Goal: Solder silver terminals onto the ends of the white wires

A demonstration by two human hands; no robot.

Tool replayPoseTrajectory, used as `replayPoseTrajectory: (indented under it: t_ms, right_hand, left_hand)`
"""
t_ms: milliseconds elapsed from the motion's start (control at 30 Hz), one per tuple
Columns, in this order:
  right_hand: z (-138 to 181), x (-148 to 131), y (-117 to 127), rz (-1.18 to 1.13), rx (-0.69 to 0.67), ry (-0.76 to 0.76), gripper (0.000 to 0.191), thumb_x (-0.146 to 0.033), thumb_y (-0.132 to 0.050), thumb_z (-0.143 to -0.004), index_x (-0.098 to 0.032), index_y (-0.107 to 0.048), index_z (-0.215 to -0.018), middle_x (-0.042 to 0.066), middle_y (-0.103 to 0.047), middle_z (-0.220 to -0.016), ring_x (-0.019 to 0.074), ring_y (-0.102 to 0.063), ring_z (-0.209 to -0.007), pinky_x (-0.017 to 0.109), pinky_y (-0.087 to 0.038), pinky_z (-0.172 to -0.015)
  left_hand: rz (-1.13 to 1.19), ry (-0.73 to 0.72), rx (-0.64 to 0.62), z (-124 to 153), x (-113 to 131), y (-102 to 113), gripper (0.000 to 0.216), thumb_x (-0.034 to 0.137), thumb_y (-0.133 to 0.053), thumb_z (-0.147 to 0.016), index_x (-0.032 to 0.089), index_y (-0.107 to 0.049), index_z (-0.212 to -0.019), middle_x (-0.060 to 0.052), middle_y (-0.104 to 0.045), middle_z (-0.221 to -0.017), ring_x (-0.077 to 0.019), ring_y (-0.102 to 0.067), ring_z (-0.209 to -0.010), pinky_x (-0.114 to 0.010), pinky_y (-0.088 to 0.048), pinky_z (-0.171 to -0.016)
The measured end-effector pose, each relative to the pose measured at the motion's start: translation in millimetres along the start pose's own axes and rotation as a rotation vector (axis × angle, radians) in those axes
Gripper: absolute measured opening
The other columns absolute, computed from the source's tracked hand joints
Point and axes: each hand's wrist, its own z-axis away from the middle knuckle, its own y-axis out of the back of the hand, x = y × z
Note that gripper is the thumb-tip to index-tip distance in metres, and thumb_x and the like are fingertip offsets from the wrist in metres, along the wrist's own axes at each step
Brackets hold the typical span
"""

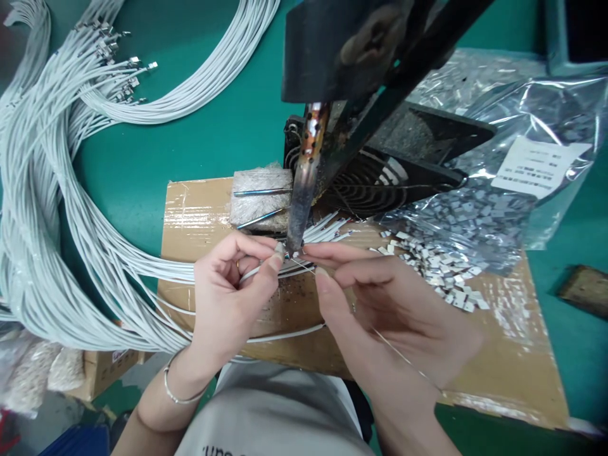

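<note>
My left hand [235, 288] is closed, thumb and fingertips pinching the end of a white cable [249, 274] right at the tip of an upright soldering iron [308, 171]. From the other side, my right hand [384, 304] pinches a thin solder wire [403, 358] between thumb and index finger, its end reaching the same spot under the tip. The wire's tail runs across the palm toward the wrist. Fingertips and the iron partly hide the joint. Behind the hands lie several more white cable ends [327, 229].
Bundles of white cables [42, 209] fill the left side. A sponge block [256, 183] with two metal rods and a black fan [375, 183] stand behind the iron. Small white pieces [456, 278] spill from a clear bag [560, 126] onto the taped cardboard [503, 361].
</note>
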Motion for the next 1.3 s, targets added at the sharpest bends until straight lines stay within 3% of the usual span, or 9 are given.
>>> replayPoseTrajectory:
  t_ms: [233,567,800,1300]
  right_hand:
    - [1.0,2.1,2.6,0.041,-0.023,0.044,0.025,-0.001,-0.076,-0.093,-0.026,-0.071,-0.093,0.002,-0.086,-0.115,0.0211,-0.084,-0.105,0.031,-0.066,-0.084]
    - [0.8,5.3,4.1,0.060,-0.051,0.051,0.024,-0.003,-0.074,-0.094,-0.027,-0.069,-0.093,0.001,-0.085,-0.116,0.0203,-0.083,-0.107,0.033,-0.065,-0.095]
    - [0.5,3.8,2.8,0.063,-0.020,0.051,0.022,-0.004,-0.077,-0.093,-0.025,-0.071,-0.092,0.001,-0.086,-0.113,0.0196,-0.084,-0.101,0.028,-0.066,-0.083]
    - [0.5,0.7,0.2,0.039,0.008,0.032,0.021,-0.005,-0.076,-0.096,-0.026,-0.071,-0.091,0.000,-0.086,-0.112,0.0189,-0.083,-0.104,0.030,-0.065,-0.093]
  left_hand:
    - [-0.020,-0.005,0.012,-0.6,0.4,0.5,0.015,0.009,-0.087,-0.079,0.020,-0.078,-0.073,-0.003,-0.082,-0.087,-0.0071,-0.056,-0.055,-0.019,-0.037,-0.046]
    - [-0.035,-0.014,0.013,-2.3,1.5,-0.1,0.015,0.009,-0.088,-0.077,0.019,-0.077,-0.071,-0.003,-0.081,-0.085,-0.0076,-0.058,-0.056,-0.019,-0.040,-0.047]
    - [-0.040,-0.010,0.014,-2.6,2.5,-2.2,0.015,0.010,-0.087,-0.077,0.020,-0.077,-0.071,-0.003,-0.081,-0.085,-0.0073,-0.057,-0.055,-0.019,-0.039,-0.046]
    - [-0.030,-0.011,0.011,-0.7,4.8,-2.3,0.015,0.009,-0.086,-0.077,0.020,-0.076,-0.071,-0.003,-0.081,-0.086,-0.0066,-0.054,-0.053,-0.019,-0.038,-0.045]
